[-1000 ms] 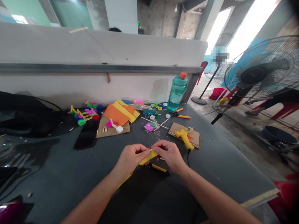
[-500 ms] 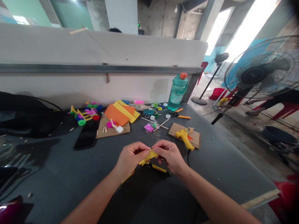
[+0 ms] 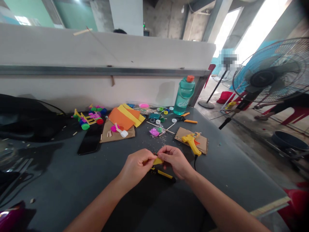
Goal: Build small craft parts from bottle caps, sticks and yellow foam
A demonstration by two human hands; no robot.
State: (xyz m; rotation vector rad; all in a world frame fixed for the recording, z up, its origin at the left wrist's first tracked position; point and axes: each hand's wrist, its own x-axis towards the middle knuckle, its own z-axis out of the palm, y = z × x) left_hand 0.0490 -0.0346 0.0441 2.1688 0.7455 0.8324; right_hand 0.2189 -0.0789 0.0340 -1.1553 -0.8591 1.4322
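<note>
Both hands meet over the dark table, with a small yellow piece (image 3: pixel 158 160) between them. My left hand (image 3: pixel 140 164) is closed at the piece's left end, its fingers pressed together. My right hand (image 3: pixel 174 159) pinches the piece from the right, thumb against fingertips. Just below the hands lies a yellow and black tool (image 3: pixel 166 175), partly hidden by them. To the right, a yellow glue gun (image 3: pixel 191 143) rests on a cardboard piece (image 3: pixel 180 133). Orange sheets (image 3: pixel 120 118) and a yellow strip (image 3: pixel 127 115) lie on another cardboard piece at the back left.
Behind are a teal bottle (image 3: pixel 184 96), orange-handled pliers (image 3: pixel 190 121), bottle caps and sticks. A black phone (image 3: pixel 88 141) and small colourful wheeled models (image 3: pixel 88 120) stand left. A large fan (image 3: pixel 263 79) is beyond the table's right edge; a person's legs show behind it.
The fingers of my left hand have curled in more, and less of the yellow piece shows. The yellow part that hung below my left hand is no longer visible.
</note>
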